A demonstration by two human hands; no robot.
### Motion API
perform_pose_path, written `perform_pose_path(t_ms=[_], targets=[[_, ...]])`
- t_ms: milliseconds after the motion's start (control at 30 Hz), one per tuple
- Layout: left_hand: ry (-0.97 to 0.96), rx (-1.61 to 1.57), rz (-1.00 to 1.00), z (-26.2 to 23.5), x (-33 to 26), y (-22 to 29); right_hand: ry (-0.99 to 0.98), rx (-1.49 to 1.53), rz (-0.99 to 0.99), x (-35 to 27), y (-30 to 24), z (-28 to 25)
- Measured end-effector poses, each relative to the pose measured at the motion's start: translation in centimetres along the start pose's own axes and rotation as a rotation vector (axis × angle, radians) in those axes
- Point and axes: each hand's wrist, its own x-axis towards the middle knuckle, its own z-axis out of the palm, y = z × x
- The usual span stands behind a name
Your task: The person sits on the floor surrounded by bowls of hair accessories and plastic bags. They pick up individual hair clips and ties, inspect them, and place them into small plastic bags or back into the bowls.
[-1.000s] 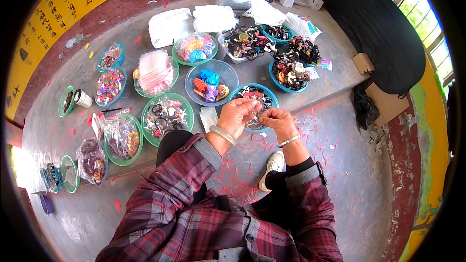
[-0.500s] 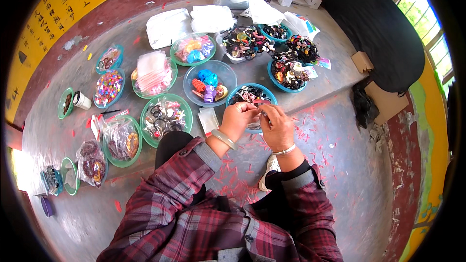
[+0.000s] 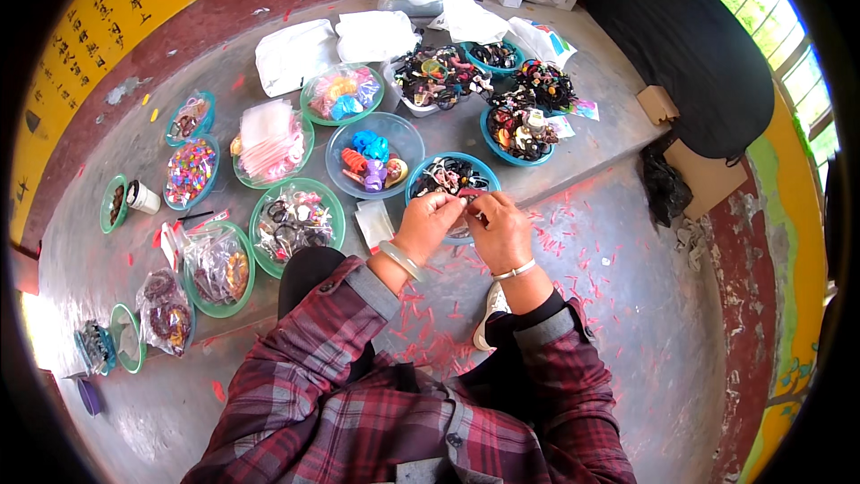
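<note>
My left hand and my right hand meet fingertip to fingertip, each closed in a pinch. Between them shows a small dark-red strip; its kind is too small to make out. Both hands are over the near edge of a blue basin filled with dark and pink hair ties. A flat clear packet lies left of my left hand. Just beyond it, a clear blue bowl holds red, blue and purple hair ties.
Several more basins with hair ties, beads and bagged goods spread over the raised grey ledge, among them a green basin and a blue one. White bags lie behind. Red scraps litter the floor below the ledge edge.
The view has shifted slightly, so the basins appear a little farther left. My hands remain together over the basin, fingertips now closer, with less of the red strip showing.
</note>
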Motion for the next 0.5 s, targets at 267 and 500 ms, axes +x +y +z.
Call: perform_pose_path(t_ms=[267,500], targets=[[0.005,-0.32,-0.185,-0.2,0.2,1.1,-0.059,-0.175,-0.45,-0.1,-0.1,0.6],[-0.009,-0.305,-0.128,-0.5,0.6,2.5,0.019,-0.208,-0.505,1.4,-0.2,0.8]])
